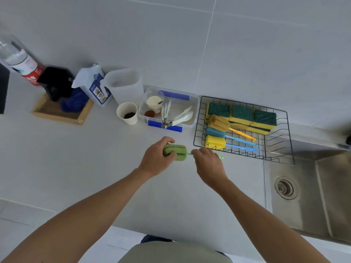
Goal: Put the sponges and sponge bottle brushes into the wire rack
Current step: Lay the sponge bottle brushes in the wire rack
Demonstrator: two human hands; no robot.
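A green sponge bottle brush lies across the counter in front of me, just left of the black wire rack. My left hand grips its green sponge head. My right hand closes on its thin green handle, whose tip sticks out past the fingers. Inside the rack stand three yellow-and-green sponges along the back. In front of them lie three bottle brushes: an orange-handled one, a blue one and a yellow-headed one with a blue handle.
A clear box with blue clips holds utensils and small cups left of the rack. A paper cup, a white pitcher, a wipes pack and a wooden tray line the back. A steel sink lies to the right.
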